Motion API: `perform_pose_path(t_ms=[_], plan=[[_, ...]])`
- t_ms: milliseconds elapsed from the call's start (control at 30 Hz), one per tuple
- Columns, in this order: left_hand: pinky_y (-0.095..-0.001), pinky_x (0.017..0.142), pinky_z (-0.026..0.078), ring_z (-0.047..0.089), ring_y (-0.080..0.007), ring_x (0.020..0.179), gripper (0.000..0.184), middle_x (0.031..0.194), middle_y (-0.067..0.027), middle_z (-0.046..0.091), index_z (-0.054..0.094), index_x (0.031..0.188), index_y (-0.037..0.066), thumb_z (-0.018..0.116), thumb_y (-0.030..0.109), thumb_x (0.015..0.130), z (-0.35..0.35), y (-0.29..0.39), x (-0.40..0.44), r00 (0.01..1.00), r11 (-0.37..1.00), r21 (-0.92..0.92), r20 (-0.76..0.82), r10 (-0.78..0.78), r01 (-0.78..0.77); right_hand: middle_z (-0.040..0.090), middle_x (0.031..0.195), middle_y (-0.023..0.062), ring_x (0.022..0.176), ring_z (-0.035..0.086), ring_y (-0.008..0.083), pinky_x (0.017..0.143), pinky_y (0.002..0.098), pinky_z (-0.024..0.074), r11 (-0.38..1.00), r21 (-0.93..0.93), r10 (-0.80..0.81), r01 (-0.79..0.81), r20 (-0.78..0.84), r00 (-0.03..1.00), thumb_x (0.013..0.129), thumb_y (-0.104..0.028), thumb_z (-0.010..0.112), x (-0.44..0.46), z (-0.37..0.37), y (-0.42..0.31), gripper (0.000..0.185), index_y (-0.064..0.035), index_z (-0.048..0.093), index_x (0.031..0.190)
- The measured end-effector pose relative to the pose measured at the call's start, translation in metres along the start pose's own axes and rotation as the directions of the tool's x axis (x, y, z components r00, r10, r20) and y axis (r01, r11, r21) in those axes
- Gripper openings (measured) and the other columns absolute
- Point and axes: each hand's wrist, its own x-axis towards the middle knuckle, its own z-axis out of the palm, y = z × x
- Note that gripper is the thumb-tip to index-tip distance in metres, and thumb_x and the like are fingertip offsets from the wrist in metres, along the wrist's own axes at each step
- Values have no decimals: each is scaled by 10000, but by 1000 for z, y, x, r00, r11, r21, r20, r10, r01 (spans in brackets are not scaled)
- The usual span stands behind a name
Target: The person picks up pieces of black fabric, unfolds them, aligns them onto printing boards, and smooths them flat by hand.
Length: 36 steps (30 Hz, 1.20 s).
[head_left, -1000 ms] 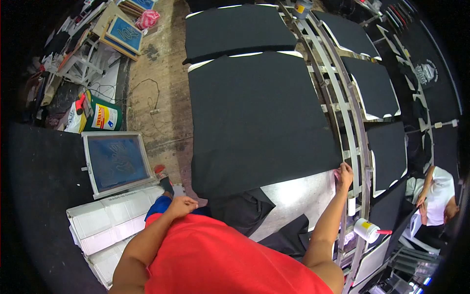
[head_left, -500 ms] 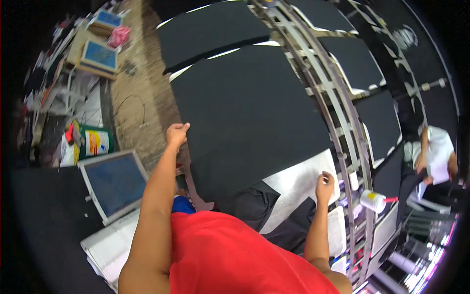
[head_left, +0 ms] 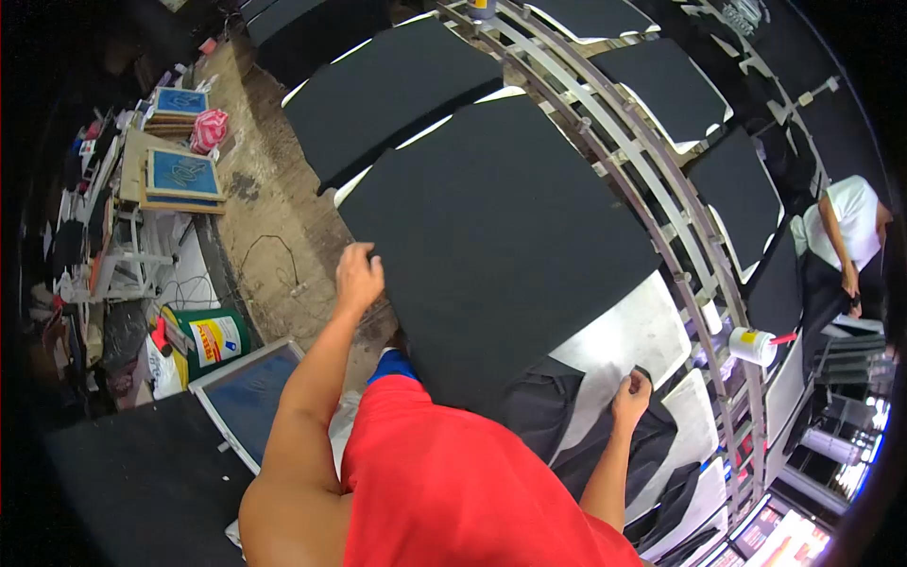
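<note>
A large black cloth panel (head_left: 510, 217) lies flat over a pale board, its near right corner leaving shiny white board (head_left: 633, 326) bare. Beside the panel's left edge is my left hand (head_left: 360, 281), fingers loosely apart and holding nothing; whether a fingertip touches the cloth I cannot tell. My right hand (head_left: 629, 401) is closed, with a bit of black fabric (head_left: 605, 444) at its fingertips, over the bare board. More of that dark fabric bunches between the board's near edge and my body.
Metal rails (head_left: 605, 113) run along the boards' right side, with a white tub (head_left: 752, 346) on them. More black panels (head_left: 397, 90) lie beyond. Left are framed screens (head_left: 184, 175), a green bucket (head_left: 217, 340) and a floor cable. A person in white (head_left: 850, 227) is at right.
My left hand has opened from a closed grip at the panel's edge. Black fabric now shows at my right fingertips. The view has shifted, and the panel appears lower and further right.
</note>
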Motion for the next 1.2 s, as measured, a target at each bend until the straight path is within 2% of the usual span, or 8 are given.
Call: perform_pose_path(t_ms=[300,433,633,767,967,1100,1167,1200], plan=[[-493,1166,179,232,-379,1426,671,1540,-177,269,276,1480,26,503,303,912,59,38,161,567,656,-92,421,708,-750,599,1120,203,1100,555,367,975,439,419,989,-89,-113,120,77,991,826,-79,629,-73,108,-170,247,9,591,1053],[-518,1139,222,296,-420,1381,676,1518,-225,282,303,1437,-43,512,289,886,90,21,242,798,798,83,164,579,-596,575,1182,207,1142,530,372,1002,448,398,990,-112,-71,86,128,989,845,-102,632,-99,136,-217,259,0,584,1078],[-493,1172,180,268,-374,1416,664,1517,-198,302,352,1432,8,519,287,854,81,34,215,183,367,-464,394,901,-806,542,1244,202,1178,504,374,1018,448,382,977,-213,7,8,68,998,851,-110,637,-116,150,-249,270,0,586,1092],[-475,1170,192,238,-371,1428,653,1530,-200,276,319,1444,-23,471,309,902,109,50,283,559,619,-149,308,770,-771,544,1240,205,1176,504,377,1018,452,382,976,-216,29,-19,43,999,851,-115,639,-128,155,-255,280,2,585,1099],[-483,1165,200,253,-370,1421,619,1531,-183,281,360,1444,47,498,283,889,88,45,266,286,428,-303,417,863,-851,548,1228,207,1166,511,374,1010,452,384,975,-221,38,-35,9,999,852,-103,635,-131,164,-261,270,3,584,1095],[-432,879,501,620,-324,986,449,1305,-174,557,478,1344,49,492,200,922,87,26,303,853,762,-479,52,519,-435,554,1206,204,1142,525,374,994,442,396,982,-164,96,-99,-28,995,855,-97,632,-137,165,-260,267,8,581,1095],[-359,755,540,636,-268,847,443,1289,-206,557,459,1345,8,401,257,983,75,23,326,734,232,-734,671,103,638,548,1209,198,1125,543,354,931,417,448,987,-115,108,-110,-20,994,861,-94,626,-137,170,-263,263,8,579,1098],[-345,725,547,635,-238,825,511,1297,-224,549,393,1385,-19,289,317,1014,74,18,327,686,-24,-697,698,203,717,545,1217,191,1116,552,338,884,399,475,985,-63,159,-159,-1,987,864,-89,622,-138,174,-265,261,3,578,1104]])
